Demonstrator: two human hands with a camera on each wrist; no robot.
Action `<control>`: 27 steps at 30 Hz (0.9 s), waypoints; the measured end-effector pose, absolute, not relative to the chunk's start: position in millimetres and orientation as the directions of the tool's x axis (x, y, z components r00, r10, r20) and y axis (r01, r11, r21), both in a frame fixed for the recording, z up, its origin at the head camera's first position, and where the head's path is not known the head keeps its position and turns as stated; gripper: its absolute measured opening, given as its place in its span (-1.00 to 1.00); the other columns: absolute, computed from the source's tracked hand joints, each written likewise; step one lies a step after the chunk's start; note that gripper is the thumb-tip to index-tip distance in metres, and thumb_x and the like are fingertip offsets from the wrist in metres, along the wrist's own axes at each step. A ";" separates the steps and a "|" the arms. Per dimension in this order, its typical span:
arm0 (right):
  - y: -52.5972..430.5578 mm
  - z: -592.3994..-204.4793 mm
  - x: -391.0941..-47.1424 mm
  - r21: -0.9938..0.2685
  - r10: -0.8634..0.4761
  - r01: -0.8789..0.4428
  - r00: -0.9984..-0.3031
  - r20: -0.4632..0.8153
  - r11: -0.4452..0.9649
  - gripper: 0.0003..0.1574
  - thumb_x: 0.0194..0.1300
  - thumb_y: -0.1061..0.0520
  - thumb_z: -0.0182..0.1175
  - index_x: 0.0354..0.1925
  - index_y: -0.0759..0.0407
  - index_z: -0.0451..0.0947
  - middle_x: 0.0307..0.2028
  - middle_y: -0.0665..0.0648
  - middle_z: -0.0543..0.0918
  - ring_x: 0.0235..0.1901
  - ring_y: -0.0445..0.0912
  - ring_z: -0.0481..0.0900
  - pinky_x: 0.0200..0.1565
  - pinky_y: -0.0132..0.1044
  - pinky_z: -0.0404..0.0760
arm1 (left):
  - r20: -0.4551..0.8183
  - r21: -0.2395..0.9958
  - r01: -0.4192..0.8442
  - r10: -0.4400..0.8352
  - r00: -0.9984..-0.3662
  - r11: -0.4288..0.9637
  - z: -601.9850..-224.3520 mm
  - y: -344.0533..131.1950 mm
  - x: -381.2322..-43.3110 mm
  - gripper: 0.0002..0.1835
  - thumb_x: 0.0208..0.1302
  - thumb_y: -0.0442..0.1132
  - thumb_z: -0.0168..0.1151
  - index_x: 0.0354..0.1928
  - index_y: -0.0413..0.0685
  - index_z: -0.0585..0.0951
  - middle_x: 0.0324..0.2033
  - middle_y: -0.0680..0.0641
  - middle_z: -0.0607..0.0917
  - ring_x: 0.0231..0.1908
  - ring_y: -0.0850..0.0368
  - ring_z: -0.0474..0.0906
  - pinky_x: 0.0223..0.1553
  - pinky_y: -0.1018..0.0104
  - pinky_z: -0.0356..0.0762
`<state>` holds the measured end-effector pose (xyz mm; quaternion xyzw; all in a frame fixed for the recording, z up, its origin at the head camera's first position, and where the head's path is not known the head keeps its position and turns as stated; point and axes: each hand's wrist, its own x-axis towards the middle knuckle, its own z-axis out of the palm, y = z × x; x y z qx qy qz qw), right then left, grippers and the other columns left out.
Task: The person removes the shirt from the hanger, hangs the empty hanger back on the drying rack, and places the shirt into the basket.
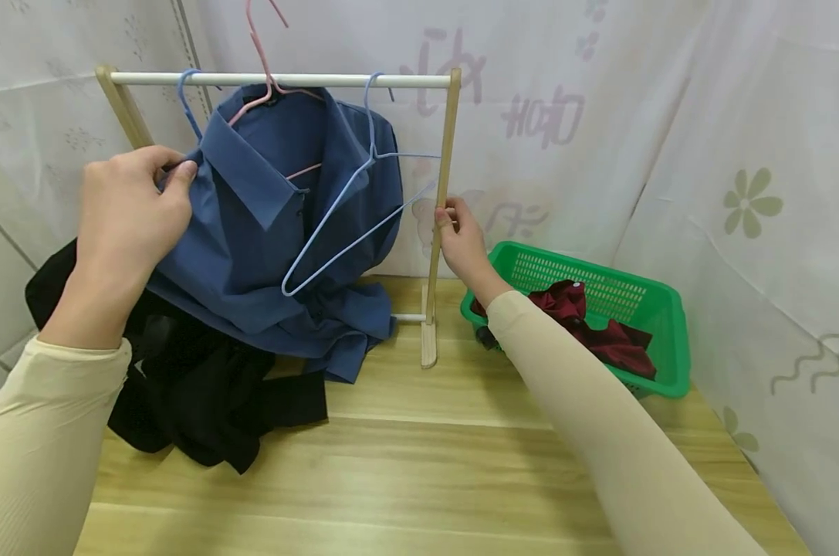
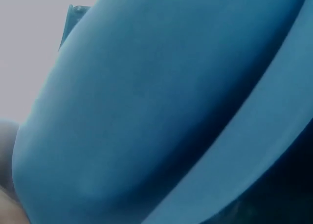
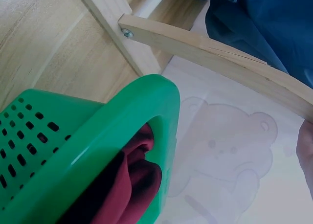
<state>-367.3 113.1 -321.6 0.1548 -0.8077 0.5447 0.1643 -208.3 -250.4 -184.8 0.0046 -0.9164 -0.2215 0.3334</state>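
Note:
My left hand (image 1: 134, 201) pinches the shoulder of a blue collared shirt (image 1: 245, 224) between thumb and fingers. The shirt has a pink hanger (image 1: 258, 102) in its neck, whose hook rises above the rack's white rail (image 1: 224, 79). Blue cloth (image 2: 146, 87) fills most of the left wrist view, with a bit of the hand at the lower left. On the rack's right side my right hand (image 1: 464, 239) grips the wooden upright (image 1: 445, 154). A light-blue hanger (image 1: 336, 202) hangs bare from the rail in front of the shirt.
Another blue hanger (image 1: 185, 100) hangs at the rail's left. Black clothing (image 1: 204, 394) lies heaped on the wooden table (image 1: 391, 471) below the shirt. Right of the rack, a green basket (image 1: 669, 340) holds a dark red garment (image 1: 614, 344). Patterned curtain (image 1: 759, 116) stands behind.

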 end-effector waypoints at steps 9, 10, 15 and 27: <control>111.2 -321.0 -364.4 -0.826 -0.085 -0.444 -0.892 0.444 0.346 -0.46 0.70 -0.17 -0.09 0.38 0.12 0.38 0.20 0.33 0.57 0.07 0.15 0.61 0.15 0.05 0.60 | 0.631 0.427 0.151 -0.174 -0.756 0.892 -195.5 -238.9 -196.4 -0.51 0.67 -0.04 0.00 0.23 -0.31 0.68 -0.17 -0.42 0.73 -0.28 -0.22 0.54 -0.49 0.40 0.17; 111.3 -321.4 -364.2 -0.828 -0.083 -0.445 -0.892 0.445 0.341 -0.46 0.70 -0.16 -0.08 0.37 0.12 0.39 0.18 0.33 0.58 0.06 0.14 0.60 0.13 0.04 0.60 | 0.629 0.431 0.153 -0.175 -0.757 0.889 -195.4 -237.9 -195.9 -0.50 0.67 -0.04 0.00 0.23 -0.31 0.68 -0.12 -0.43 0.74 -0.24 -0.25 0.57 -0.47 0.42 0.17; 111.7 -323.0 -365.2 -0.830 -0.079 -0.445 -0.891 0.446 0.336 -0.48 0.71 -0.15 -0.08 0.35 0.14 0.40 0.16 0.32 0.58 0.01 0.09 0.59 0.08 -0.04 0.60 | 0.619 0.435 0.137 -0.186 -0.763 0.890 -195.7 -236.0 -193.1 -0.50 0.68 -0.03 -0.02 0.26 -0.30 0.66 -0.05 -0.44 0.75 -0.18 -0.30 0.59 -0.44 0.43 0.18; 112.5 -326.1 -366.3 -0.833 -0.080 -0.459 -0.885 0.458 0.308 -0.49 0.70 -0.16 -0.06 0.31 0.15 0.42 0.12 0.30 0.59 -0.02 0.08 0.59 0.07 -0.04 0.61 | 0.631 0.429 0.156 -0.172 -0.757 0.890 -214.4 -236.5 -177.9 -0.52 0.67 -0.04 -0.01 0.25 -0.28 0.65 -0.17 -0.43 0.72 -0.33 -0.26 0.55 -0.47 0.46 0.16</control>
